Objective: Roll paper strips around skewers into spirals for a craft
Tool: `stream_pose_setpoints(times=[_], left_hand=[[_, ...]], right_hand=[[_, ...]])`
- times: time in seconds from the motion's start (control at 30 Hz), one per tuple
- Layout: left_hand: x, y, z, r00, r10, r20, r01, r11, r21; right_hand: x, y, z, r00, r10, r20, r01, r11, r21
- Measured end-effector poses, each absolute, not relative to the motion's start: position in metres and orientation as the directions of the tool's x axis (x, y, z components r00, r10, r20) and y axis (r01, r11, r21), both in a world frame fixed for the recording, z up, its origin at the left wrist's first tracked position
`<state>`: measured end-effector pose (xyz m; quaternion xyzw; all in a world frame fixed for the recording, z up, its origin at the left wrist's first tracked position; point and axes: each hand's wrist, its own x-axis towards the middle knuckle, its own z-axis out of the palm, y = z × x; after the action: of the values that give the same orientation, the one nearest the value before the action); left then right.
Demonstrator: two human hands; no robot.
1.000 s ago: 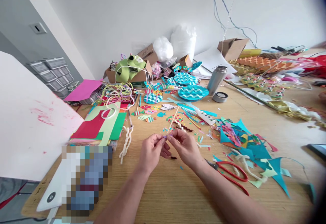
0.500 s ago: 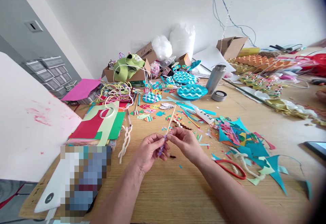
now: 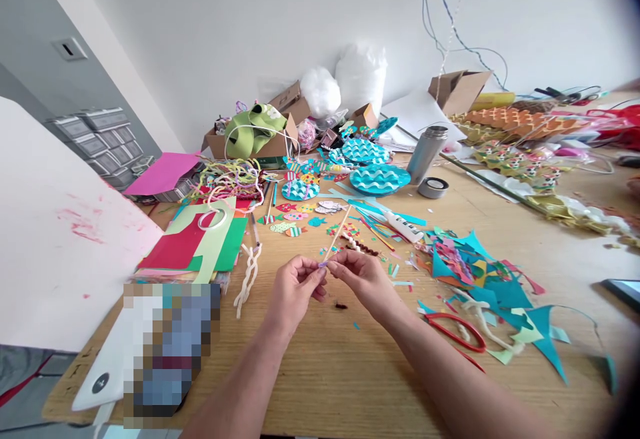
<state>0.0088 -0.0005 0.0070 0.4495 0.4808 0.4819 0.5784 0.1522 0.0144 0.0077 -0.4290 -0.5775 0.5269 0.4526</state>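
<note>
Above the wooden tabletop (image 3: 320,366) | left hand (image 3: 296,287), right hand (image 3: 361,280): fingertips together, both pinching the small purple fuzzy piece (image 3: 323,264) (mostly hidden) | thin pale wooden stick (image 3: 338,232) rises beside it, leaning right.

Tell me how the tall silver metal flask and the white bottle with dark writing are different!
The silver metal flask is shiny grey, but the white bottle is pale with dark writing. The flask stands up, while the white bottle lies on its side. The flask looks fatter; the white bottle looks slimmer. Both are long shapes on the wooden table.
</note>
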Motion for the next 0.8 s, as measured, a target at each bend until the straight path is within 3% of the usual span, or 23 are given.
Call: stream_pose_setpoints(times=[0.27, 0.5, 0.63, 0.8], left_hand=[[0.0082, -0.0005, 0.0039, 0.04, 0.998, -0.046, -0.022, 0.047, 0.999], [0.0112, -0.0024, 0.0059, 0.069, 0.996, -0.048, -0.034, 0.05, 0.998], [0.0096, -0.0014, 0.008, 0.168, 0.975, -0.148, -0.177, 0.178, 0.968], [0.0026, 0.0014, 0.0096, 0.378, 0.862, -0.337, -0.32, 0.463, 0.826]], right_hand=[[0.1516, 0.0146, 0.008, -0.225, 0.974, 0.001, -0.056, -0.012, -0.998], [0.1505, 0.0134, 0.0099, -0.274, 0.962, -0.016, -0.134, -0.055, -0.989], [0.1519, 0.0133, 0.0098, -0.316, 0.949, 0.027, -0.16, -0.025, -0.987], [0.1555, 0.0141, 0.0085, -0.322, 0.943, 0.089, -0.056, 0.075, -0.996]])
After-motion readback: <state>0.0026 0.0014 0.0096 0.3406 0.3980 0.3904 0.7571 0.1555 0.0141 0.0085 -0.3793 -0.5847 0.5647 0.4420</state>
